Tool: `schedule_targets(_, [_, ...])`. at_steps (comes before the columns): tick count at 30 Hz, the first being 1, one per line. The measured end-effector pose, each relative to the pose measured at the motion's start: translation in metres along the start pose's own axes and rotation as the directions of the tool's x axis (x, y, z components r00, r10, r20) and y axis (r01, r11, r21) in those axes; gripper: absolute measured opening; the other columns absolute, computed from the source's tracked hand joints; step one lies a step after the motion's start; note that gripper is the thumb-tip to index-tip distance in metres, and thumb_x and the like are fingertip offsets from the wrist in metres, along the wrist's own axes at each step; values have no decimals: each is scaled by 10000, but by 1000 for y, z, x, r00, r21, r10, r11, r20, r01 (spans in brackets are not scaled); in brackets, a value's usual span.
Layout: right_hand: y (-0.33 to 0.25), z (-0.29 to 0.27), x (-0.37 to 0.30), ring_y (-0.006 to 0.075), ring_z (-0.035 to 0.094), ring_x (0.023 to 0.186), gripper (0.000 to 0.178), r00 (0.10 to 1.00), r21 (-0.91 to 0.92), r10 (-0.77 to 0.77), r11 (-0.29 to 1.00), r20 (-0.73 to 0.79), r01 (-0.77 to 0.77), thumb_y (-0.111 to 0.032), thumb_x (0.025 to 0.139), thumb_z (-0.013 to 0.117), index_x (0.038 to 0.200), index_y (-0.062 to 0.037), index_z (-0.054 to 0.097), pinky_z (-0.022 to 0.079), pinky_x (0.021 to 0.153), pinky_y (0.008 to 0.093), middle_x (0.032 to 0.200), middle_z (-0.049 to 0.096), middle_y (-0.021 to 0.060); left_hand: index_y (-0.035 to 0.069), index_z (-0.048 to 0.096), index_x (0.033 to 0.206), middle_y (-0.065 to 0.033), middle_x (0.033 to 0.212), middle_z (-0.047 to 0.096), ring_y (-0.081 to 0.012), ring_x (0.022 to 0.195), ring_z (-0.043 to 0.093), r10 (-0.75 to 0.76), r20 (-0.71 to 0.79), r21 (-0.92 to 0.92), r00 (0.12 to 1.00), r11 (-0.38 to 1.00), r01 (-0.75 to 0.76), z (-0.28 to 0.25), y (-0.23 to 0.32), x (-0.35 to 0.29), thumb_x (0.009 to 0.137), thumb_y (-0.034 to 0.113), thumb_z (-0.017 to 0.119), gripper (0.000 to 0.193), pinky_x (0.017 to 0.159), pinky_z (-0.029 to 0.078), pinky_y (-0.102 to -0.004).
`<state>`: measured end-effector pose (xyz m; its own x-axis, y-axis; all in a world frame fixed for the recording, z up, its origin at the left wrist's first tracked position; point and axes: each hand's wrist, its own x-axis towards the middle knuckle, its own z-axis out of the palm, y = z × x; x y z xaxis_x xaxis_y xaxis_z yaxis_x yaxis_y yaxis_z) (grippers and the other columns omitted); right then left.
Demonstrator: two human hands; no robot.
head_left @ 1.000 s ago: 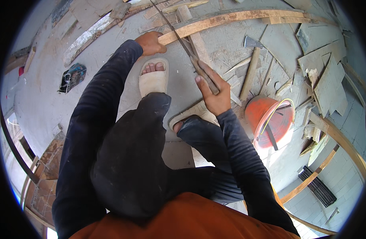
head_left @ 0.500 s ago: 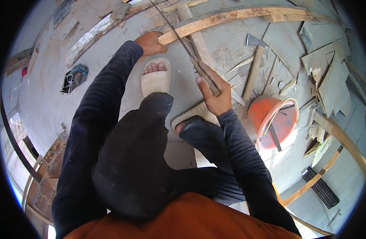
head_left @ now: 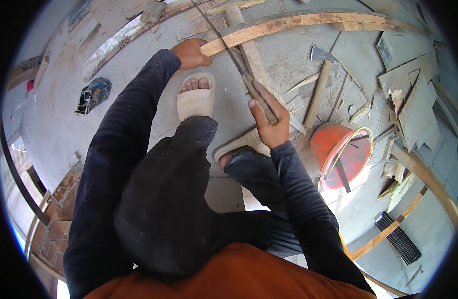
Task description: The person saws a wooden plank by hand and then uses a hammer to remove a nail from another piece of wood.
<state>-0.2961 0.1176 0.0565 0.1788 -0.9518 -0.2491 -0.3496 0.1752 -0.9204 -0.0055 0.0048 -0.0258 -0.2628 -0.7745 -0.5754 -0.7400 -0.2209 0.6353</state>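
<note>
My left hand [head_left: 190,54] is closed around the near end of a long wooden beam [head_left: 288,22], which stretches off to the far right. In my right hand [head_left: 275,119] is a handsaw [head_left: 232,58], gripped by its worn wooden handle. Its thin, dark blade slants up to the left and crosses the beam just right of my left hand. Whether the teeth are in the wood, I cannot tell. Under the beam lies another board [head_left: 250,55]. My sandalled left foot [head_left: 196,99] is planted below the beam's end.
To the right stands an orange bucket [head_left: 333,144] with dark strips inside. A hatchet [head_left: 319,77] lies above it among scraps and broken panels [head_left: 413,99]. Left of my arm is a dark bag-like item [head_left: 94,94]. A wooden frame [head_left: 428,174] curves along the lower right.
Very little differs. The beam, saw and right hand appear slightly lower and further right in view, while both hands keep their grips.
</note>
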Motion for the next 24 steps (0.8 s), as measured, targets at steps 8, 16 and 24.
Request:
schedule_targets(8, [13,-43,-80,262,631,1278,418,995,-18,87,996,48,-87,-116,984,670,1376,25,628,422,1124,353,1314,689,226,-95,661,1234,-184,839,723,-238,666,687,-39,-40,39,998,998,41,2,-16,-1,754,248,719,593,685,551,-372])
schedule_targets(16, [-13,-24,-46,218,645,1228,439,990,-75,134,988,35,-131,-146,976,695,1393,-24,635,447,1085,337,1281,713,202,-92,653,1266,-191,823,720,-238,670,688,-48,8,0,999,999,48,-3,-1,-1,756,258,723,623,675,549,-369])
schedule_targets(24, [3,-2,-11,204,667,1161,424,998,10,66,998,-2,-66,-170,975,702,1364,-13,645,476,1021,308,1261,721,192,-83,671,1203,-181,857,720,-229,670,682,-60,23,52,998,997,59,-1,-6,7,782,254,711,541,670,550,-366])
